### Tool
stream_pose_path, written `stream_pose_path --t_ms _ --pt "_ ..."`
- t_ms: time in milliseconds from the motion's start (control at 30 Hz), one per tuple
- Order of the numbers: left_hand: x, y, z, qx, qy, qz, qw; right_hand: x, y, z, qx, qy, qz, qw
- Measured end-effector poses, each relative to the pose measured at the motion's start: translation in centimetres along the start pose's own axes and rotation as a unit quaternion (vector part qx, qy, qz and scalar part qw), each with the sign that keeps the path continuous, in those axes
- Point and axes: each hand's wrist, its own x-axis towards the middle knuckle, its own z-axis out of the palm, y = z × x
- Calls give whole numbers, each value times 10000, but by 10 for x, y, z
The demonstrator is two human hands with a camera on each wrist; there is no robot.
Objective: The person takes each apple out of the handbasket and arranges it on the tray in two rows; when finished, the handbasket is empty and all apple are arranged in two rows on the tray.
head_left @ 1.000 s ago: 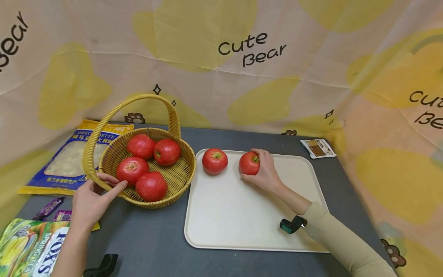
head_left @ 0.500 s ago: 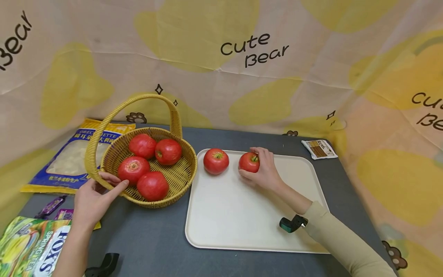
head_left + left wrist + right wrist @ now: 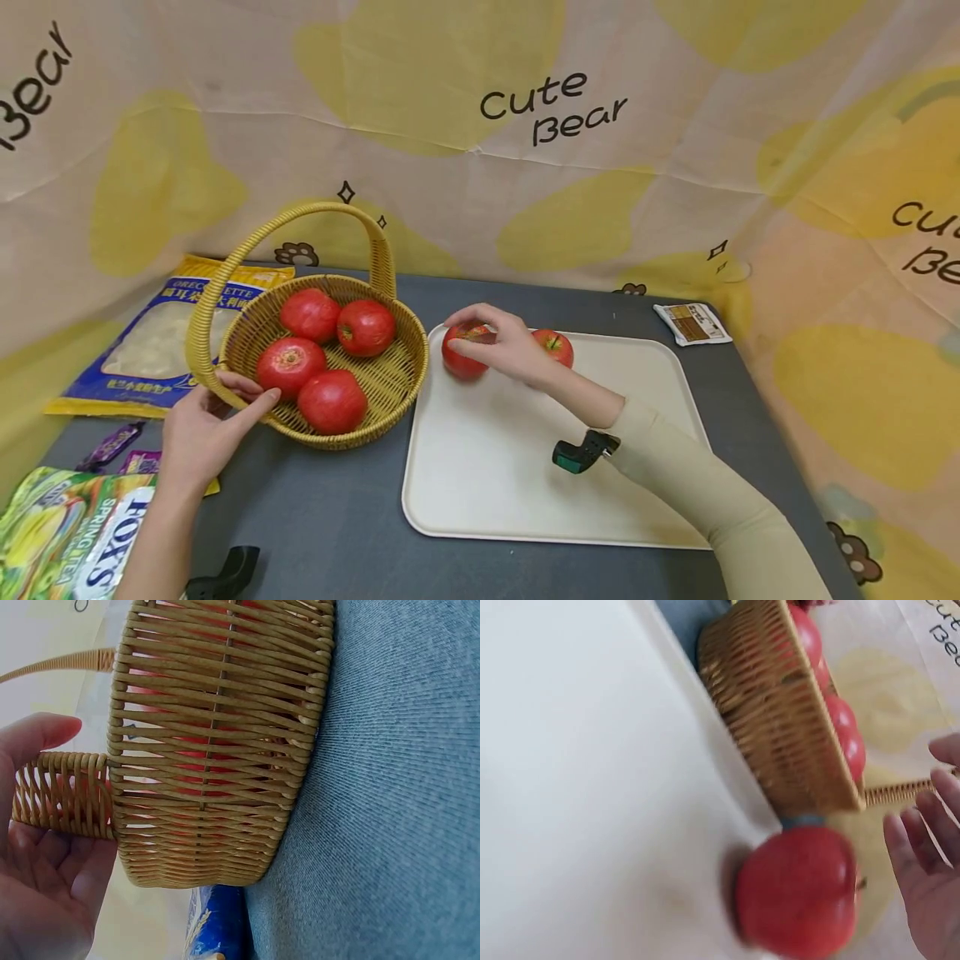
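Note:
A woven yellow basket (image 3: pixel 405 333) with several red tomatoes (image 3: pixel 332 402) stands left of a cream tray (image 3: pixel 510 450). My left hand (image 3: pixel 225 400) grips the foot of the basket handle (image 3: pixel 300 218), which passes between thumb and fingers; the left wrist view shows the handle (image 3: pixel 60 795) lying across that hand (image 3: pixel 45 847). Two tomatoes lie at the tray's far edge. My right hand (image 3: pixel 487 342) is spread over the left tomato (image 3: pixel 459 360), fingers arched. In the right wrist view a gap shows between the hand (image 3: pixel 930 847) and this tomato (image 3: pixel 799 889). The right tomato (image 3: pixel 557 346) lies free behind the wrist.
A blue pasta bag (image 3: pixel 150 342) lies behind the basket. A green tea sweets bag (image 3: pixel 67 533) and purple wrapped sweets (image 3: pixel 112 446) sit at the near left. A small packet (image 3: pixel 690 322) lies at the far right. A printed cloth backdrop rises right behind the grey table.
My right hand let go of the right tomato on the tray and moved left, over the left tomato. The left hand and basket stayed where they were.

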Motion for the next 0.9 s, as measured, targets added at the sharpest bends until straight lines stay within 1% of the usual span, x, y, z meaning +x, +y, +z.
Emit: stream_pose_path --t_ms 67,167,267,333,533,700,733,800,900 --pt "-1 0 0 -11 2 20 10000 12 -8 12 142 -569 -32 9983" --pt "-1 1 0 1 16 31 10000 31 -18 32 241 -1360 -237 9901" --pt "-1 0 0 19 21 5 10000 47 -25 52 233 -1950 -323 9800" --pt "-1 0 0 46 11 -8 10000 57 -26 65 -6 -2265 -307 9735" --pt "0 0 1 95 -2 24 10000 78 -29 96 -904 -2906 -286 9521" --pt "0 1 2 60 35 54 10000 85 -33 112 -1568 -3279 -53 9316" --pt "-1 1 2 55 41 53 10000 85 -34 114 -1619 -3322 -2 9292" --pt "-1 2 2 37 45 48 10000 86 -34 118 -1633 -3348 98 9280" --pt "-1 2 2 19 47 22 10000 85 -33 122 -1604 -3267 125 9313"
